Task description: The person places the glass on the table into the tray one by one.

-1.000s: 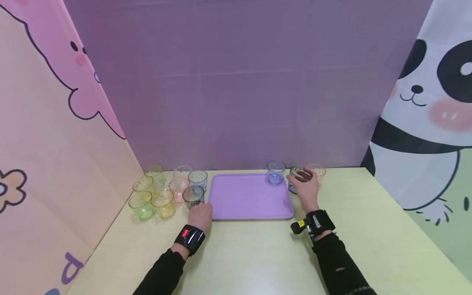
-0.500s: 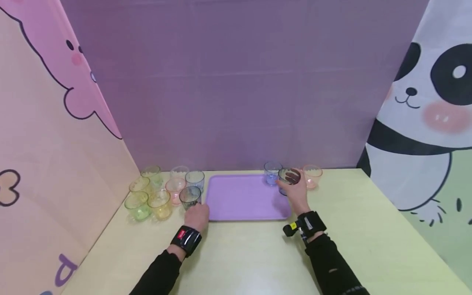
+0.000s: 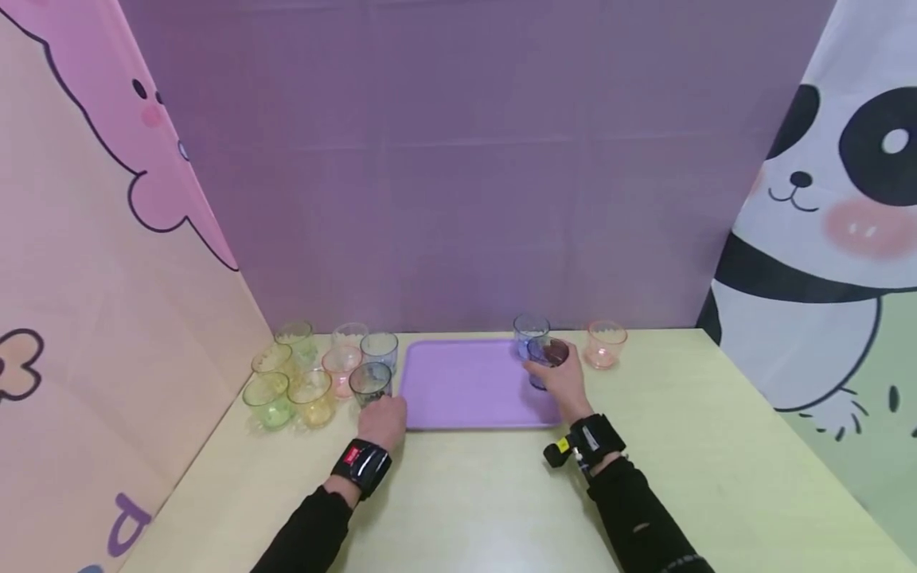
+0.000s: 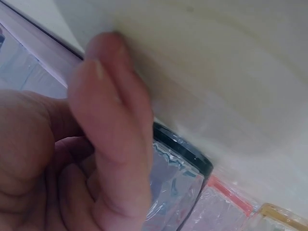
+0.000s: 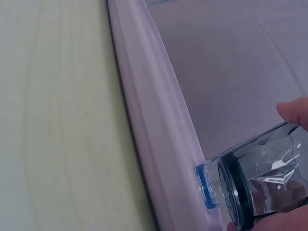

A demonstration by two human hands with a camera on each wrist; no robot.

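My right hand (image 3: 563,382) holds a dark grey glass (image 5: 274,180) by its sides, over the right part of the purple tray (image 3: 466,390). Just behind it, a blue glass (image 3: 531,326) stands at the tray's far right corner. Whether the grey glass touches the tray cannot be told. My left hand (image 3: 383,420) rests beside the tray's left edge, fingers loosely curled around nothing. Right behind it stands another dark grey glass (image 3: 371,382), partly hidden by the fingers in the left wrist view.
Left of the tray cluster several glasses, among them a green glass (image 3: 268,402), a yellow glass (image 3: 311,399), a pink glass (image 3: 341,368) and a blue glass (image 3: 379,348). Another pink glass (image 3: 605,346) stands right of the tray. A purple backdrop (image 3: 458,167) rises behind the table.
My right hand has carried the dark grey glass leftward from beside the tray to over its right side, uncovering the pink glass. The left hand has stayed in place.
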